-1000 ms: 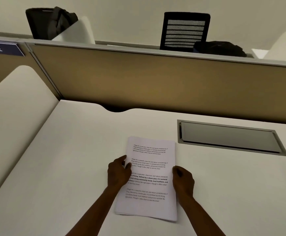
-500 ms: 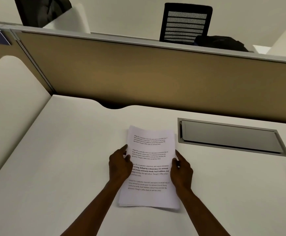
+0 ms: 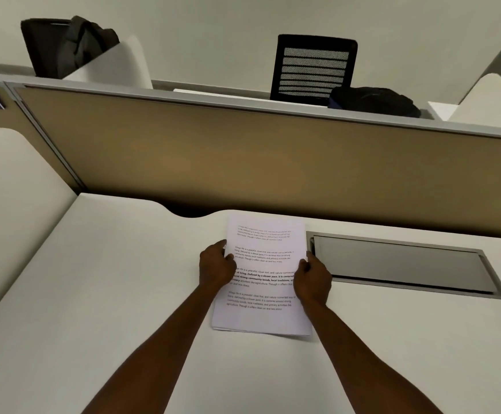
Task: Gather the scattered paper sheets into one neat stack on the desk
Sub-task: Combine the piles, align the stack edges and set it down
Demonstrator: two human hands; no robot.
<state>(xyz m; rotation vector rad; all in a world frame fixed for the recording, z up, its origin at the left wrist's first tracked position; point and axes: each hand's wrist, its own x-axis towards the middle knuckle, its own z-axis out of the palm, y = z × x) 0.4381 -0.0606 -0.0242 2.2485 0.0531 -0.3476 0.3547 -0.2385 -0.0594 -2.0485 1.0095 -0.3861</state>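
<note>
A stack of white printed paper sheets [image 3: 264, 255] lies on the pale desk [image 3: 108, 294], near the back edge. Its bottom edge shows a few sheet corners slightly offset. My left hand [image 3: 214, 265] grips the stack's left edge, thumb on top of the page. My right hand [image 3: 313, 277] grips the right edge the same way. Both forearms reach in from the bottom of the view. No other loose sheets are visible on the desk.
A grey metal cable hatch [image 3: 404, 262] is set into the desk just right of the stack. A tan divider panel [image 3: 243, 162] stands behind the desk. Beyond it are a black mesh chair [image 3: 313, 68] and dark bags [image 3: 64, 46]. A curved white side panel [image 3: 13, 204] stands at left.
The paper stack, held at both side edges, has slid away from me toward the divider, and my arms have stretched further out. The view has tilted slightly.
</note>
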